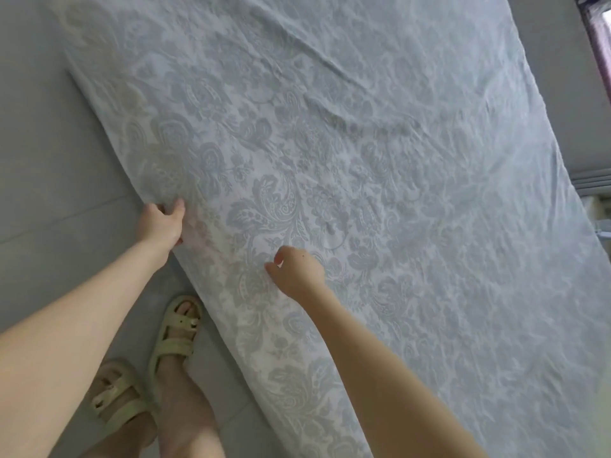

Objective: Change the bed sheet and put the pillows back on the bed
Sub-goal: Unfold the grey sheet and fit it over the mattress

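Across the bed [429, 292]: patterned bed sheet [363, 153], spread flat, lightly creased, hanging over near side. Left grip [163, 223] clamped on sheet edge, thumb on top, fingers tucked under. Right grip [297, 271] low over sheet, fingers curled; pinching cloth or not, cannot tell. Tiled floor [49, 166] alongside; sandals [177, 330] close against bed side.

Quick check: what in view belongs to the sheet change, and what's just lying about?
Job: sheet; left hand, gripping its edge; right hand, over it.
Lying about: sandals; floor; curtain.
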Demonstrator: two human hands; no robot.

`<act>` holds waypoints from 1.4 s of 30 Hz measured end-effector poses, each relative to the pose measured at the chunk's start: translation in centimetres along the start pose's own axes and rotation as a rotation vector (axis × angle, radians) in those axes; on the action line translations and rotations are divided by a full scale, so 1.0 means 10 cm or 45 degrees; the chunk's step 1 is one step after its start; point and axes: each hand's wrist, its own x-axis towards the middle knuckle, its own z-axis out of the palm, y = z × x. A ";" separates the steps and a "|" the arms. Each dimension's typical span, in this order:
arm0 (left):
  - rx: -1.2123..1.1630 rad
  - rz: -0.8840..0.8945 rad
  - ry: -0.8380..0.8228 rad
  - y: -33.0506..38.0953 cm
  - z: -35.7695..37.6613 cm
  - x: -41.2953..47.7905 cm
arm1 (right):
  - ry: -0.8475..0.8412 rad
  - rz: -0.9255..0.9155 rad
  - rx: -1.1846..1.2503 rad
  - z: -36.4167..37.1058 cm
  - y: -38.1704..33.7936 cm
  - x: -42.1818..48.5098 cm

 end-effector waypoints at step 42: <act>0.290 0.392 0.090 1.62 -1.31 1.65 | -0.053 -0.299 -0.238 -1.54 -2.74 2.05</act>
